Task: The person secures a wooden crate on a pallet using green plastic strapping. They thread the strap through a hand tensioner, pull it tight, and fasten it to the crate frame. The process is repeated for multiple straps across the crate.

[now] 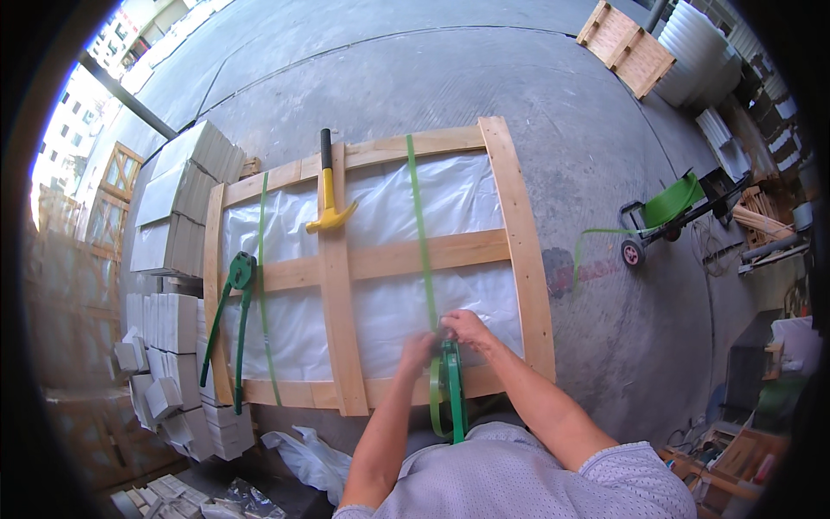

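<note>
Forearms (386, 426) converge, left hand (418, 350) and right hand (465, 327) nearly together at the green strap (421, 225); I can't tell grip. Green tool (455, 381) just bodyward, wooden crate (335, 294) beneath, concrete floor (596, 346) beyond.

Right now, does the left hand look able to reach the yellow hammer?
Probably yes, with a stretch: the hammer lies uncovered on the wooden crate, nothing tall between it and the left hand, near a green strap.

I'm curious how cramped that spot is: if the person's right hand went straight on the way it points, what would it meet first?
The right hand points up and left, so probably the nearer green strap comes first; depth is unclear, and they may already touch.
</note>
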Tool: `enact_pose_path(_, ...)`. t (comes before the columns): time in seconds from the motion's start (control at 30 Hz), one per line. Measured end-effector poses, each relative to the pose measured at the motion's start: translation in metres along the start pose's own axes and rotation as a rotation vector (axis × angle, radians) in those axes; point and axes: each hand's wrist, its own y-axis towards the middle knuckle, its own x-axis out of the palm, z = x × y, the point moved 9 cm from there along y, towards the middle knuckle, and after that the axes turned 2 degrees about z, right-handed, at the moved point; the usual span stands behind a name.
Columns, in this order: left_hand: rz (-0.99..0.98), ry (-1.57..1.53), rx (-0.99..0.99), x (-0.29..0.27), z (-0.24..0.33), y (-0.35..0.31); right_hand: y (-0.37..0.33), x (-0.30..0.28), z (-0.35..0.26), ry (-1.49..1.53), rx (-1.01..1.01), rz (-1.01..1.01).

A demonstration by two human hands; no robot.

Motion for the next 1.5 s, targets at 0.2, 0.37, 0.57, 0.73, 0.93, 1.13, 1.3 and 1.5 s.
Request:
enact_pose_path(0.2, -0.063, -0.085, 0.001, 0.002, 0.005, -0.005, 0.004, 0.002, -0.002, 0.008, -0.008, -0.017)
enact_pose_path(0.37, -0.002, -0.131, 0.011, -0.001, -0.018, 0.008, 0.006, 0.001, -0.004, 0.037, -0.041, 0.006)
enact_pose_path(0.57, -0.014, -0.175, 0.082, 0.0, -0.023, 0.013, 0.008, 0.002, -0.001, 0.116, -0.051, 0.021)
enact_pose_path(0.73, -0.032, -0.189, 0.064, 0.002, -0.022, 0.011, 0.008, 0.004, 0.001, 0.157, -0.054, -0.017)
enact_pose_path(0.93, -0.051, -0.208, 0.102, 0.003, -0.017, 0.009, 0.01, 0.007, 0.005, 0.225, -0.038, -0.045)
enact_pose_path(1.13, -0.038, -0.212, 0.078, 0.004, -0.008, -0.001, 0.011, 0.008, 0.005, 0.21, -0.043, -0.051)
enact_pose_path(1.3, -0.031, -0.223, 0.079, 0.005, 0.001, -0.008, 0.014, 0.008, 0.008, 0.222, -0.027, -0.042)
enact_pose_path(1.5, -0.012, -0.219, 0.057, 0.004, -0.004, -0.007, 0.019, 0.004, 0.019, 0.29, -0.02, 0.004)
